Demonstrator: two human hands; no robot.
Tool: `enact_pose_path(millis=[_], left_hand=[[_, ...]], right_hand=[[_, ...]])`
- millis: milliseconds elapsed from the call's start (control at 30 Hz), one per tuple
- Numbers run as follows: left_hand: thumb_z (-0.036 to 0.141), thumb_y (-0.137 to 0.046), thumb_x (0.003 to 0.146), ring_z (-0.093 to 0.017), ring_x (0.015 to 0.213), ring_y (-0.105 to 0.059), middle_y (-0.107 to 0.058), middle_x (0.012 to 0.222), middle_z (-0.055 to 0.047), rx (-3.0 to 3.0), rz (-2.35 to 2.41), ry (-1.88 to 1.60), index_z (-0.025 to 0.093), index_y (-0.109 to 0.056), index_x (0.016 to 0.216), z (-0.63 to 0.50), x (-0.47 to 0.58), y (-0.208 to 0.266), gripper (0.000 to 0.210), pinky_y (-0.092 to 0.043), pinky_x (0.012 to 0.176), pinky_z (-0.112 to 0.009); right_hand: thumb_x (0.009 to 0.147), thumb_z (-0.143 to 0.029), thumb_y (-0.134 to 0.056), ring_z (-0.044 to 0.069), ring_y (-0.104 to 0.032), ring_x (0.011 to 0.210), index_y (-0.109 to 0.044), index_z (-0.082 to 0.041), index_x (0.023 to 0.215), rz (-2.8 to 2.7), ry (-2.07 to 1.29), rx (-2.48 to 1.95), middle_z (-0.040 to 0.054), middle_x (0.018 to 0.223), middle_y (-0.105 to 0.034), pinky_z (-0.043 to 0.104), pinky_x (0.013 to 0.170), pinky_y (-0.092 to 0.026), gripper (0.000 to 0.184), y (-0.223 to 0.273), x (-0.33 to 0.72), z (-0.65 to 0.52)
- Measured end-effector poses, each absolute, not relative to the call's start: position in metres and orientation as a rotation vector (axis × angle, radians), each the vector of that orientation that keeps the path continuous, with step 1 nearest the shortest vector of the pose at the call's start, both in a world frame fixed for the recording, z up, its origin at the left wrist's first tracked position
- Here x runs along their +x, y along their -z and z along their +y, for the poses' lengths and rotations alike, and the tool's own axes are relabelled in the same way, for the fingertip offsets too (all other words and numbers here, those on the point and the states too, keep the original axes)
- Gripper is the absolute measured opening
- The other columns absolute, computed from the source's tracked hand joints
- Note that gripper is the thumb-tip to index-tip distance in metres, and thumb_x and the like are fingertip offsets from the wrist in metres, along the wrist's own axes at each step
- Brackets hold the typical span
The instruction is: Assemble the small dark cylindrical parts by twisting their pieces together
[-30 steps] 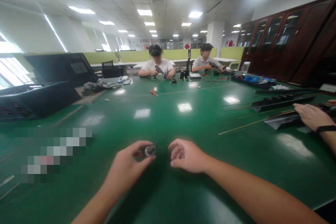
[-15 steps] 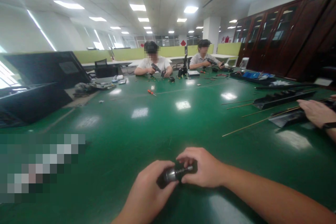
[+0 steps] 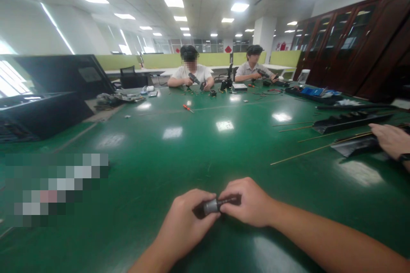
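Low in the middle of the view, my left hand (image 3: 187, 215) is wrapped round a short grey metal cylinder (image 3: 210, 207), with thumb and fingers on either side of it. From its right end sticks out a thin, dark, ribbed shaft (image 3: 228, 200), perhaps with a spring around it. My right hand (image 3: 251, 202) pinches this shaft close to the cylinder, thumb below and fingers above. The shaft's far end lies inside my right palm, in shadow. Both hands are just over the green tabletop (image 3: 144, 187). What exact part this is cannot be made out.
A red screwdriver (image 3: 187, 108) lies farther up the table. At right, another person's hand (image 3: 390, 138) rests by black trays (image 3: 352, 121) and thin brass-coloured rods (image 3: 301, 155). Two people with power drills (image 3: 194, 78) sit opposite. Black cases (image 3: 41, 115) stand at left.
My right fingers have closed in from around the shaft onto it, beside the cylinder. My left hand keeps its hold. The whole view has shifted slightly.
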State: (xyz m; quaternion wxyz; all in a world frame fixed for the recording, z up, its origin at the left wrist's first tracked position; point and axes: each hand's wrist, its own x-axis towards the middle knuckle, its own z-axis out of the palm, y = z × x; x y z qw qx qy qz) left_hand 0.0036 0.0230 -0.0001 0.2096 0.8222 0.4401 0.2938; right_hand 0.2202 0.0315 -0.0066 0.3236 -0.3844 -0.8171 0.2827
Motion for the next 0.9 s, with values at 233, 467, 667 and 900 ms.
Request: enact_pose_path(millis=[233, 467, 667, 900], left_hand=[[0.026, -0.073, 0.077, -0.019, 0.083, -0.069, -0.074, 0.091, -0.003, 2.290, 1.220, -0.844, 0.024, -0.073, 0.096, 0.0232, 0.0034, -0.0029, 0.019, -0.054, 0.074, -0.029], [0.026, -0.074, 0.077, -0.017, 0.082, -0.068, -0.073, 0.090, 0.000, 2.280, 1.240, -0.845, 0.026, -0.072, 0.097, 0.0231, 0.0010, 0.0003, 0.020, -0.053, 0.074, -0.028], [0.027, -0.074, 0.077, -0.016, 0.081, -0.068, -0.073, 0.090, 0.001, 2.283, 1.243, -0.868, 0.027, -0.072, 0.097, 0.0241, 0.0000, 0.0017, 0.020, -0.053, 0.074, -0.027], [0.027, -0.073, 0.077, -0.016, 0.081, -0.068, -0.073, 0.090, 0.001, 2.282, 1.225, -0.887, 0.027, -0.072, 0.097, 0.0230, 0.0009, 0.0002, 0.020, -0.053, 0.074, -0.027]], right_hand=[[0.080, -0.026, -0.071, 0.014, -0.063, 0.069, -0.078, -0.019, 0.090, -2.151, -0.728, -1.004, 0.0030, 0.078, -0.073, 0.024, 0.067, -0.044, 0.014, 0.0060, 0.2223, 0.0319], [0.079, -0.023, -0.071, 0.013, -0.062, 0.066, -0.078, -0.019, 0.087, -2.116, -0.723, -0.962, 0.0020, 0.075, -0.072, 0.023, 0.065, -0.043, 0.011, 0.0055, 0.2223, 0.0322], [0.078, -0.021, -0.072, 0.013, -0.062, 0.068, -0.077, -0.018, 0.087, -2.106, -0.705, -0.976, 0.0015, 0.076, -0.071, 0.023, 0.066, -0.043, 0.010, 0.0075, 0.2223, 0.0321], [0.074, -0.023, -0.075, 0.013, -0.061, 0.068, -0.074, -0.018, 0.082, -2.074, -0.720, -1.021, 0.0004, 0.073, -0.069, 0.022, 0.064, -0.041, 0.009, 0.0077, 0.2223, 0.0309]])
